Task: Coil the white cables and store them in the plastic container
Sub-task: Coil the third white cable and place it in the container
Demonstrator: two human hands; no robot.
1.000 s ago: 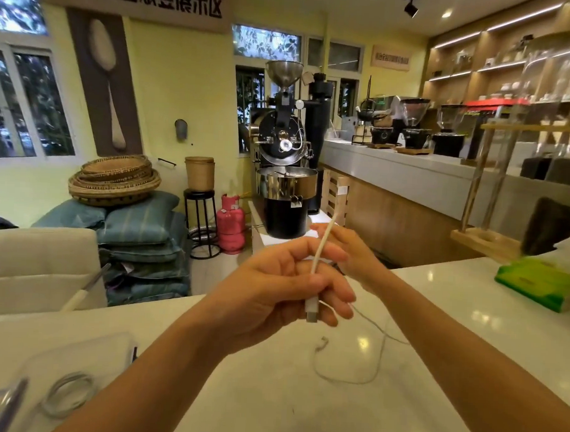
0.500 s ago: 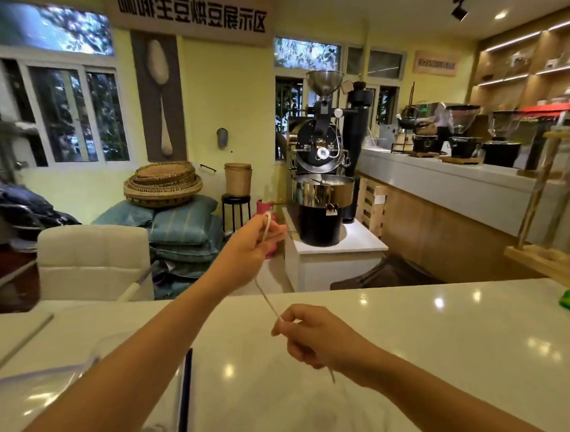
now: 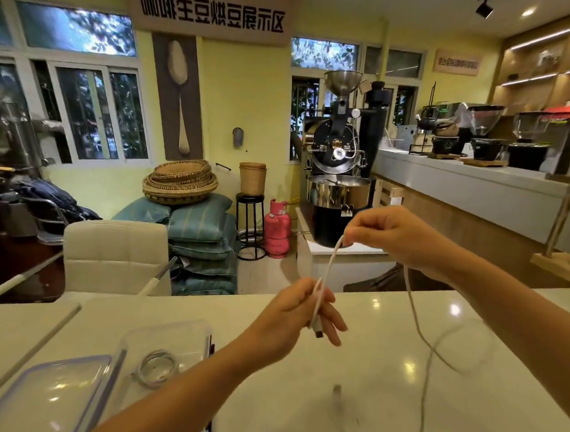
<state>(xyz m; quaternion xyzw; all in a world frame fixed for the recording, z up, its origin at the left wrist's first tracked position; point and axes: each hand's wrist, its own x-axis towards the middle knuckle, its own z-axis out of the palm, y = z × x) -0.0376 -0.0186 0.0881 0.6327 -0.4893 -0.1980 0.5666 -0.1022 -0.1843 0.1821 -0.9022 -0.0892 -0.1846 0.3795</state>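
My left hand (image 3: 300,316) pinches one end of a white cable (image 3: 330,266) just above its plug, over the white counter. Higher up and to the right, my right hand (image 3: 394,235) grips the same cable. From there the cable hangs down in a loose loop (image 3: 417,329) and trails across the counter, with its other plug (image 3: 337,390) lying flat. A clear plastic container (image 3: 174,335) stands at the lower left with one coiled white cable (image 3: 157,368) inside.
The container's blue-rimmed lid (image 3: 47,398) lies beside it at the lower left. The white counter (image 3: 387,318) ends at a far edge with a cream chair (image 3: 115,254) behind it. A wooden stand (image 3: 559,260) sits at the right edge.
The view has swung back down to the counter. My right hand has risen above and to the right of my left hand, which has dropped, and the cable now spans between them.
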